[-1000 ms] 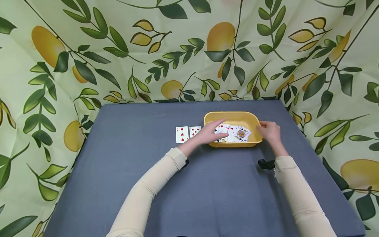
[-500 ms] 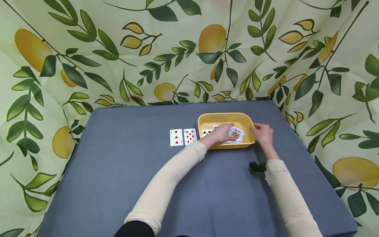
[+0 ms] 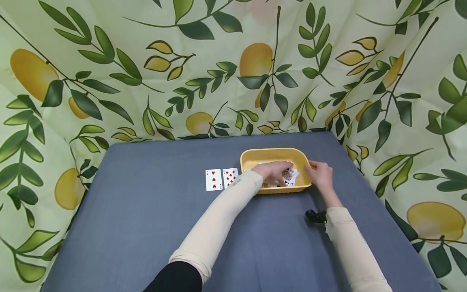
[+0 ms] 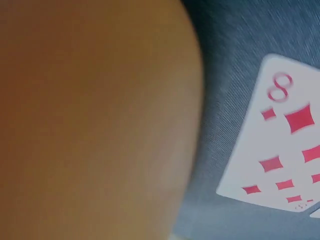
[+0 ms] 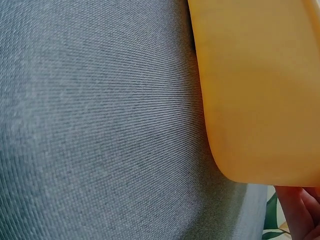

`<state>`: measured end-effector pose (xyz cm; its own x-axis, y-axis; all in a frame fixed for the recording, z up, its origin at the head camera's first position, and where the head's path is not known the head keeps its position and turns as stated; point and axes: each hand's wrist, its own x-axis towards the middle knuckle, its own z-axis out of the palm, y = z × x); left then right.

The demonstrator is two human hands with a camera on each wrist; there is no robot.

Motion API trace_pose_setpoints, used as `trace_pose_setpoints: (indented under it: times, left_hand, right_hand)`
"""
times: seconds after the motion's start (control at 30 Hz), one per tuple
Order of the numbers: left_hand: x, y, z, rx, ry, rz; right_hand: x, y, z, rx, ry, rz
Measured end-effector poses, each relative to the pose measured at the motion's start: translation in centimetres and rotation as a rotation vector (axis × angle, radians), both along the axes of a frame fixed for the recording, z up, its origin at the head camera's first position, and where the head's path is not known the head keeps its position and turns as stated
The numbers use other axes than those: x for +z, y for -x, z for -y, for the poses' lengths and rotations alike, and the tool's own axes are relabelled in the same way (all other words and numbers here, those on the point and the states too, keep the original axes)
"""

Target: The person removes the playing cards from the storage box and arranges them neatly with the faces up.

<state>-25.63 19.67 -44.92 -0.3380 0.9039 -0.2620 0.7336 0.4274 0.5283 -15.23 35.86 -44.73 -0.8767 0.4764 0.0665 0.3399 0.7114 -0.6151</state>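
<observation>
My left hand (image 3: 274,171) reaches into a yellow plastic tub (image 3: 277,153), its thumb and fingers spread apart over the loose playing cards (image 3: 290,177) inside. A face card shows beside the fingertips; the hand covers most of the other cards. At the tub's right end, my right hand (image 3: 321,175) pinches the rim. In the right wrist view the tub's outer wall (image 5: 260,100) fills the right side, with part of that hand below it. Left of the tub, a three of hearts (image 3: 213,180) and an eight of diamonds (image 3: 230,177) lie face up, side by side.
Grey-blue cloth (image 3: 153,227) covers the table. A leaf-and-fruit patterned curtain (image 3: 219,48) hangs behind the table and along its sides. My left sleeve (image 3: 219,211) passes close by the eight of diamonds. A black wrist mount (image 3: 315,216) sticks out below the right hand.
My left hand has moved right, deeper into the tub and over the cards. The right hand stays on the rim. The head view has shifted a little.
</observation>
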Motion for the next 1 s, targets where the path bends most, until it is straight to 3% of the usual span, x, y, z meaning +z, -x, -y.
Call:
trace_pose_setpoints:
  times: [0.27, 0.57, 0.8, 1.0]
  left_hand:
    - [-0.4, 0.7, 0.6, 0.005, 0.001, 0.046]
    - [0.6, 0.7, 0.2, 0.039, -0.085, -0.103]
    - [2.6, 0.5, 3.0, 0.108, -0.130, -0.170]
    - [4.7, -0.4, 7.0, 0.228, -0.205, -0.138]
  right_hand:
    - [-0.1, -0.1, 0.3, 0.008, -0.006, -0.013]
    - [-0.1, 0.1, 0.1, 0.005, -0.003, -0.032]
    - [0.3, 0.2, 0.4, 0.015, 0.014, 0.000]
    - [0.1, -0.1, 0.0, 0.005, -0.002, 0.030]
